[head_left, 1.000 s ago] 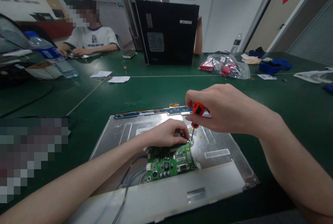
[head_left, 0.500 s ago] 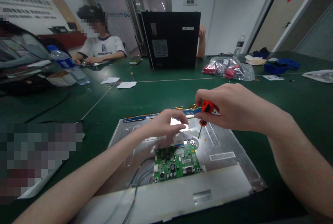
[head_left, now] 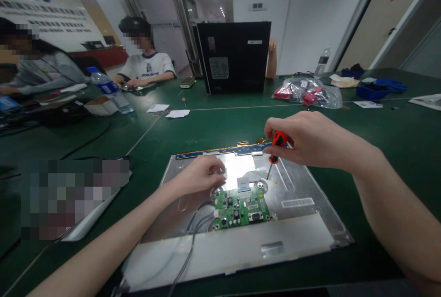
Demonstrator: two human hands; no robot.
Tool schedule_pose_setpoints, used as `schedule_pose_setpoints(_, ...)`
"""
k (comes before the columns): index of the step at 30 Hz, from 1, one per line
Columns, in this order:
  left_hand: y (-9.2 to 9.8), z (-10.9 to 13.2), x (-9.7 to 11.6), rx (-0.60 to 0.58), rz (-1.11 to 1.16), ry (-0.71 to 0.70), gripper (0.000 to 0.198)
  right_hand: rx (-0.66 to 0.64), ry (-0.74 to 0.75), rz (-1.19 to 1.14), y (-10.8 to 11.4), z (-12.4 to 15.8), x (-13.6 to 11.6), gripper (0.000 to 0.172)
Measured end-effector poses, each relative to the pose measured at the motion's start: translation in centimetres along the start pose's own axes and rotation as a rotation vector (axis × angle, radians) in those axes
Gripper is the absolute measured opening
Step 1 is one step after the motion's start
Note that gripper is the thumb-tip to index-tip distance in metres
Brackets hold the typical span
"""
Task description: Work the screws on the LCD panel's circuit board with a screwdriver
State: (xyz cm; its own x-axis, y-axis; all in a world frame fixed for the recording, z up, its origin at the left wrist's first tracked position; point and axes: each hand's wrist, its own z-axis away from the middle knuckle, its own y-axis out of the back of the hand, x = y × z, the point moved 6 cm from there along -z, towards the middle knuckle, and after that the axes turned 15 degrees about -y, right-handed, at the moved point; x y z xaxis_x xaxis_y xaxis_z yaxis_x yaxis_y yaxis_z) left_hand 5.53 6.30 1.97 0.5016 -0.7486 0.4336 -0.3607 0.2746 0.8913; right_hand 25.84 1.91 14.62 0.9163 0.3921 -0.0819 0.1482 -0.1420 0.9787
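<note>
Green tabletop (head_left: pixel 213 129) bears a metal-backed display panel (head_left: pixel 339 228), dark cables (head_left: pixel 193 242) crossing its near, pale strip. Beyond that strip sits a green circuit board (head_left: pixel 241 208). Near its far right corner, the right hand (head_left: pixel 305 139) grips an orange-and-black screwdriver (head_left: pixel 279 139), fingers closed round the handle; tip contact is unclear. Over the panel, the left hand (head_left: pixel 201 175) has thumb and fingers parted, nothing visible between. Farther off stands a black computer case (head_left: pixel 237 55).

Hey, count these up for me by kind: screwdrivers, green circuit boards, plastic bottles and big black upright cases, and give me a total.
Screwdriver: 1
Green circuit board: 1
Plastic bottles: 2
Big black upright case: 1
Total: 5
</note>
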Motion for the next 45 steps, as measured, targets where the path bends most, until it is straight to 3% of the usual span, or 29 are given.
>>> schedule_pose_setpoints(7, -1.2, 0.3, 0.7, 0.044, -0.039, -0.100, 0.008, 0.041, -0.079, -0.029, -0.1, 0.2, 1.1, 0.024)
schedule_pose_setpoints(12, 0.5, 1.5, 1.6, 0.157, 0.015, -0.129, 0.009, 0.166, -0.153, -0.204, 0.2, 0.3, 1.9, 0.025)
schedule_pose_setpoints(17, 2.2, 4.7, 4.2, 0.280, 0.087, -0.155, 0.013, 0.330, -0.171, -0.475, -0.6, 0.9, 1.4, 0.027)
schedule_pose_setpoints(24, -0.7, 7.9, 7.6, 0.272, 0.161, -0.123, 0.019, 0.310, -0.352, -1.050, -5.8, 0.4, 0.4, 0.030)
schedule_pose_setpoints(28, -2.0, 7.9, 7.9, 0.329, 0.157, -0.100, 0.018, 0.313, -0.418, -1.394, -7.1, -1.4, -0.3, 0.036)
schedule_pose_setpoints(31, -2.7, 7.8, 7.6, 0.344, 0.152, -0.100, 0.017, 0.318, -0.438, -1.528, -7.9, -2.7, -0.9, 0.040)
schedule_pose_setpoints(38, -3.7, 8.4, 7.1, 0.338, 0.095, -0.111, 0.013, 0.317, -0.497, -1.474, -10.3, -2.2, -1.5, 0.041)
schedule_pose_setpoints(45, -4.0, 8.7, 7.1, 0.367, 0.048, -0.106, 0.014, 0.379, -0.416, -1.267, -10.0, 0.2, -2.9, 0.034)
